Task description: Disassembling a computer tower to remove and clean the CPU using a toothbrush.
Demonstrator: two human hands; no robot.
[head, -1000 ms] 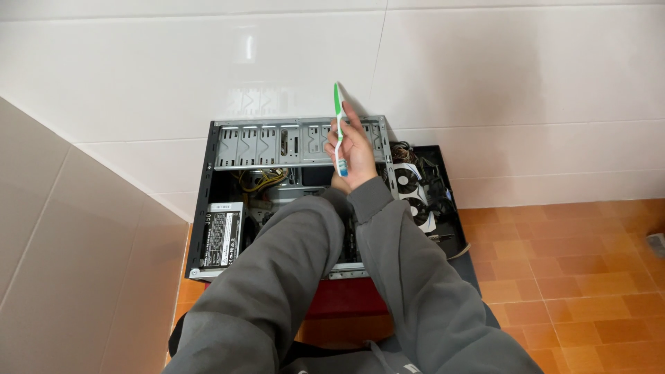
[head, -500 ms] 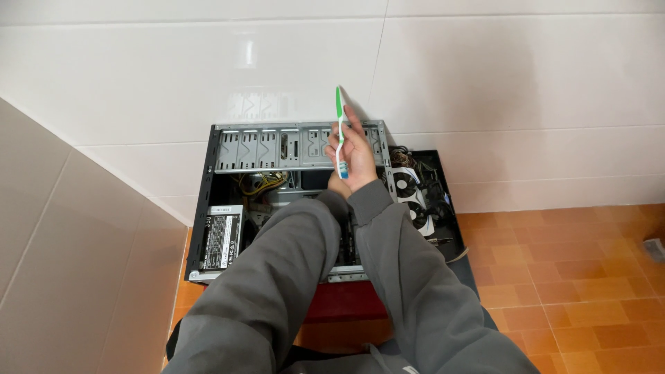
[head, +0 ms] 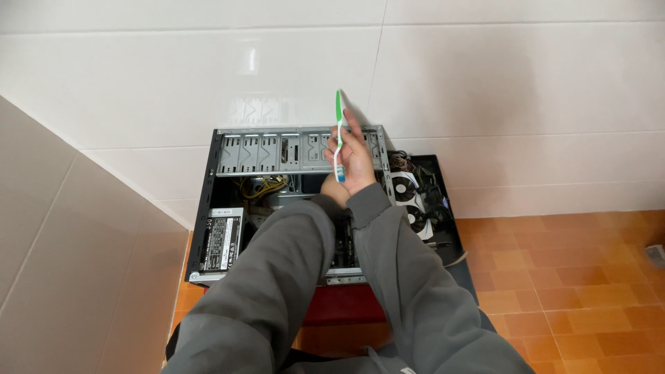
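Right hand (head: 355, 161) at frame centre grasps green toothbrush (head: 339, 135) above open computer case (head: 291, 208); left hand hidden; white tiled wall (head: 485, 83) close behind, orange floor lower right

White rectangular label (head: 220, 240) on case's left power supply (head: 223, 242).

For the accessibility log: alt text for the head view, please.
A right hand holds a green and white plastic toothbrush upright above an open black metal computer case lying against a white tiled wall; the left hand is hidden behind grey sleeves.
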